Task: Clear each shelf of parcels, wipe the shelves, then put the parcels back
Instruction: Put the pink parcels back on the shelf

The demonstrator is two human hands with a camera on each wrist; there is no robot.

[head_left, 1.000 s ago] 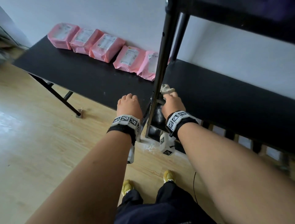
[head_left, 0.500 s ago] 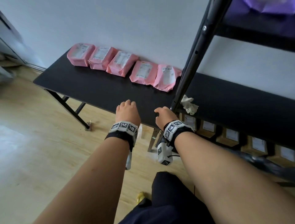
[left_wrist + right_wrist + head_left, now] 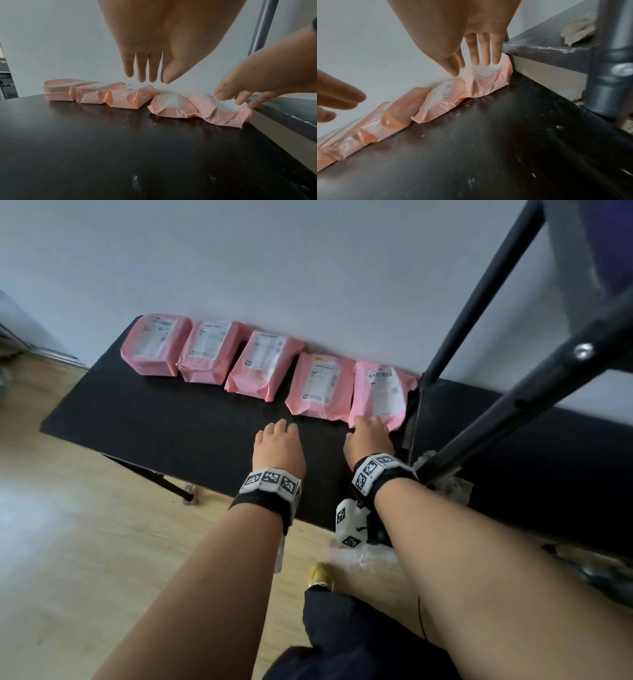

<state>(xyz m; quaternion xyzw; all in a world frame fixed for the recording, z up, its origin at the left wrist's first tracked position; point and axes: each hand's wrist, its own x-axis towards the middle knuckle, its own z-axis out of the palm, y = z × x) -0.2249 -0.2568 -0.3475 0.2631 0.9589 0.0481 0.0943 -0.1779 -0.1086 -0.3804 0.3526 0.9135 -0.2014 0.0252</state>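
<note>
Several pink parcels lie in a row along the wall on a black table. My right hand reaches over the table's right end, its straight, spread fingers touching the top of the rightmost parcel. My left hand hovers open above the table in front of the second parcel from the right, holding nothing. A crumpled beige cloth lies on the black shelf beside the rack's front post.
The rack's dark metal posts rise just right of my right hand, and the shelf edge butts against the rightmost parcel. The white wall is directly behind the parcels. Wooden floor lies to the left, with the table's leg below.
My right hand has left the cloth on the shelf by the post. Both hands moved forward over the table, and the right now touches the rightmost parcel.
</note>
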